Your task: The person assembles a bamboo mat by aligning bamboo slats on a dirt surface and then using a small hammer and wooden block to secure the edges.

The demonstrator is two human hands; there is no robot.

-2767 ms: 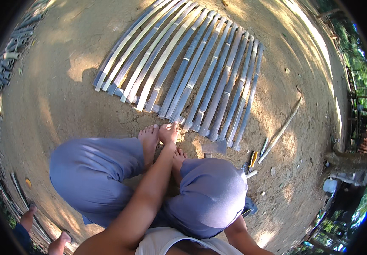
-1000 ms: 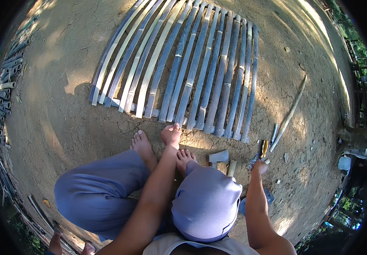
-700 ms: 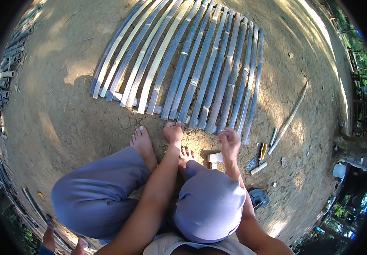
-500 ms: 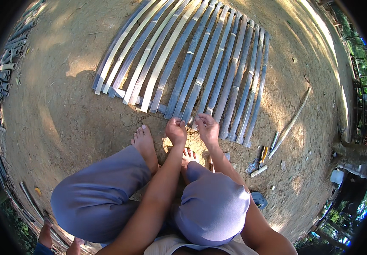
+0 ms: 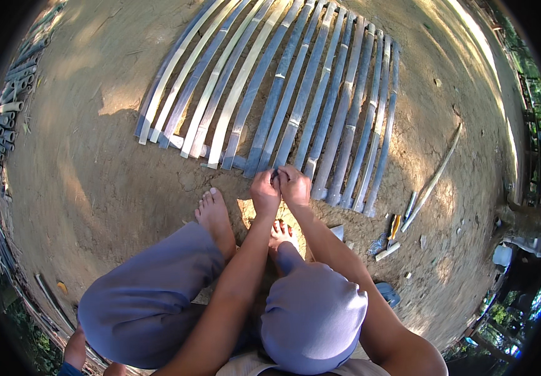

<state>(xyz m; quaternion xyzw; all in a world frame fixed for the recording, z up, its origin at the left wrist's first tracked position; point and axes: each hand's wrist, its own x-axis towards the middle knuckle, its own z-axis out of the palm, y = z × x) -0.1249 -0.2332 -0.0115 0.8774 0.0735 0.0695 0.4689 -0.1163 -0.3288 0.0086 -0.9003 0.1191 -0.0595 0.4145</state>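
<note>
A panel of long bamboo slats [image 5: 295, 106] lies on the ground in front of me, the slats side by side with gaps between them. At its near edge, my left hand [image 5: 265, 193] and my right hand [image 5: 295, 187] meet around the end of a middle slat. Both are closed, with fingertips pinched close together. Whatever sits between the fingers is hidden or too small to name. A crosspiece [image 5: 240, 161] runs under the near slat ends.
To the right lie a long thin stick [image 5: 436, 178], a tool with a yellow handle [image 5: 394, 227], a short pale piece [image 5: 387, 252] and a tangle of thin wire [image 5: 377, 243]. Bamboo poles [image 5: 8, 119] are stacked at far left. Another person's foot [image 5: 76, 346] shows at lower left.
My hands have drawn together; the right moved left and the gap between them closed. The view has shifted slightly. The panel appears unmoved on the ground.
</note>
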